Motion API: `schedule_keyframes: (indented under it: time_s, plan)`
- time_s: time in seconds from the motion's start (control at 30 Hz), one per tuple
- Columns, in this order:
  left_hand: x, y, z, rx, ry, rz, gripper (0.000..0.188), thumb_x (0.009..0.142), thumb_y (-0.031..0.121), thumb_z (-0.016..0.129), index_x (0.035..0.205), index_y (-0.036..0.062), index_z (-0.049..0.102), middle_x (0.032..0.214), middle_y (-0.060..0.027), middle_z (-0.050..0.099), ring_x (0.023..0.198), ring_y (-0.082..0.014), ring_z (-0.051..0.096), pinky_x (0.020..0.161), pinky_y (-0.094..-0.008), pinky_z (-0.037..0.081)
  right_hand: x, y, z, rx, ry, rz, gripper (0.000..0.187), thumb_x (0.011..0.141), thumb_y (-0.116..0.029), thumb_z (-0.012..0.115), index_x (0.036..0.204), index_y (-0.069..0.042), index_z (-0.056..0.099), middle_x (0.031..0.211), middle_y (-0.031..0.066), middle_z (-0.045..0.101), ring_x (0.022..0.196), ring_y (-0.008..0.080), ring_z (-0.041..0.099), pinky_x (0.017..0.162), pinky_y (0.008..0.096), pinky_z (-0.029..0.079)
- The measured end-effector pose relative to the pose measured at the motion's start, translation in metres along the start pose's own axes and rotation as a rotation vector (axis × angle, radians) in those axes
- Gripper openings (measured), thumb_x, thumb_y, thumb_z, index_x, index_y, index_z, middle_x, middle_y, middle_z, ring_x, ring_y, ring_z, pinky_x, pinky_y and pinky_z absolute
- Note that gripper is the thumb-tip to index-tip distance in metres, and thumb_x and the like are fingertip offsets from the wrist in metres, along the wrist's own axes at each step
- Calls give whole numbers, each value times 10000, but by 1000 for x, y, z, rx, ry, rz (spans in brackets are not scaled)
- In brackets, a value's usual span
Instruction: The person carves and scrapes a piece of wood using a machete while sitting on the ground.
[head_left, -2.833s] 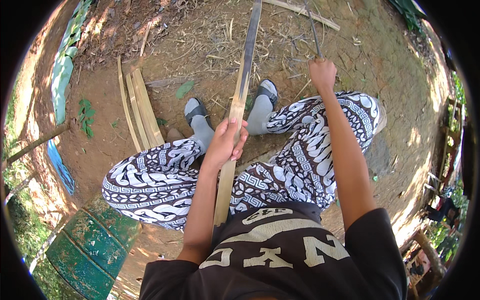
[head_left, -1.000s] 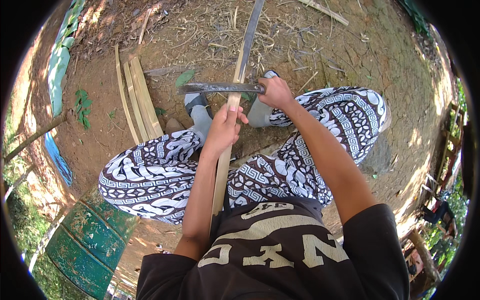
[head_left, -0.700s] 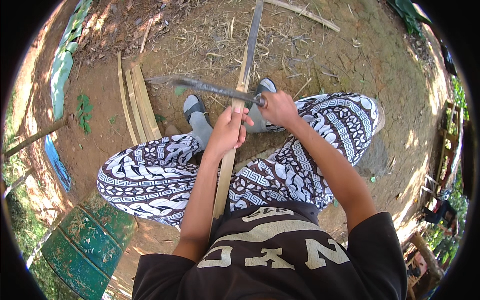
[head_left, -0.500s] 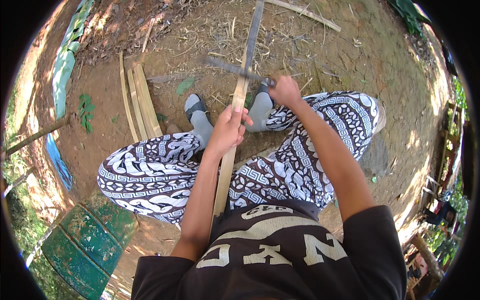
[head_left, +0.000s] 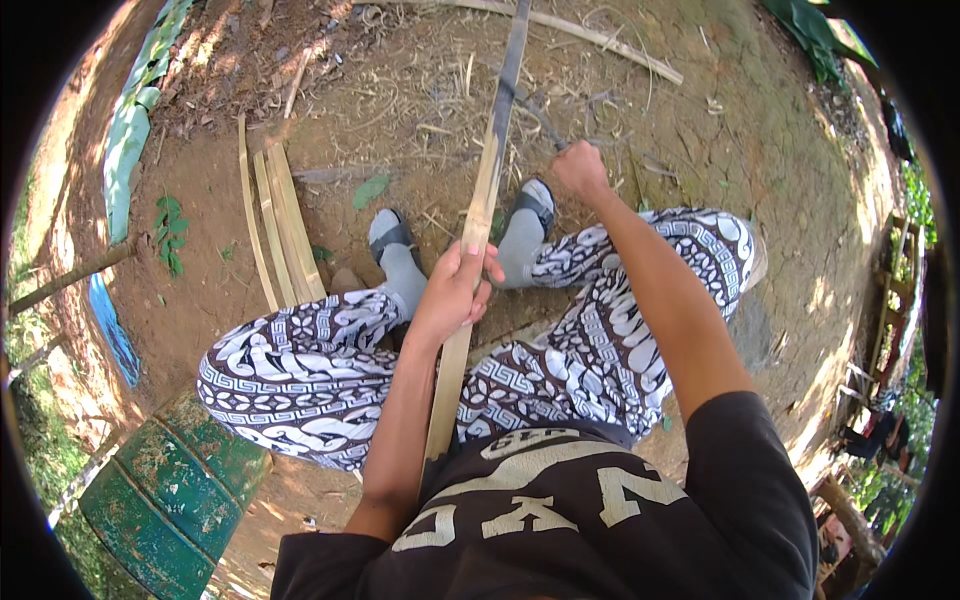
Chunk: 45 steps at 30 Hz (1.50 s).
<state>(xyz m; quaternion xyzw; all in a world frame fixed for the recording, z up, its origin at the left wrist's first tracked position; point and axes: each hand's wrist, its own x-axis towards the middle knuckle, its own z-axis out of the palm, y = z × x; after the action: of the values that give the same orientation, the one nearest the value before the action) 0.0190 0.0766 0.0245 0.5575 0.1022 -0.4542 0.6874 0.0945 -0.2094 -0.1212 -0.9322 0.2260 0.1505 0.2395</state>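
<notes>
Brown earth bears three pale strips, scattered dry shavings, a long stick and a green leaf

We keep our left hand in front of the belly, its thumb laid forward on top and its fingers curled in from the right. Our left forearm points forward, close to the trunk. Our right hand is clenched, farther forward and to the right, its wrist roughly in line with the right arm, which reaches well out. Our knees are bent and spread wide, our feet between them.
</notes>
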Motion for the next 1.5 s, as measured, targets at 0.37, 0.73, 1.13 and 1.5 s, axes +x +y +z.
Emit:
schedule_keyframes:
  time_s: [0.37,0.73,1.13,1.5]
  plan:
    - [7,1,-9,-86,5,-17,429,1090,351,349,1210,-30,505,868,-101,596,503,-110,520,361,-238,403,-124,-55,-38,70,-236,-224,201,787,-211,619,814,-20,676,763,279,652,787,467,649,764,523,531]
    - [3,4,-8,29,1,18,414,1096,362,325,1170,-8,496,897,-134,629,464,-94,506,338,-215,336,-123,-53,-16,-30,-152,-359,159,738,-209,650,787,-59,670,744,224,670,752,433,664,710,523,547]
    - [23,10,-11,92,46,65,400,1101,345,315,1167,-4,499,926,-141,644,466,-87,500,350,-204,332,-76,-42,-2,-7,60,-393,127,738,-199,655,761,-75,669,690,214,658,698,433,656,688,519,546]
    - [-6,3,-1,55,-9,-28,381,1096,342,327,1161,13,508,908,-122,643,433,-81,479,323,-205,318,-44,-11,-9,26,78,-1,201,756,-198,633,842,-31,704,767,226,688,748,453,669,723,503,557]
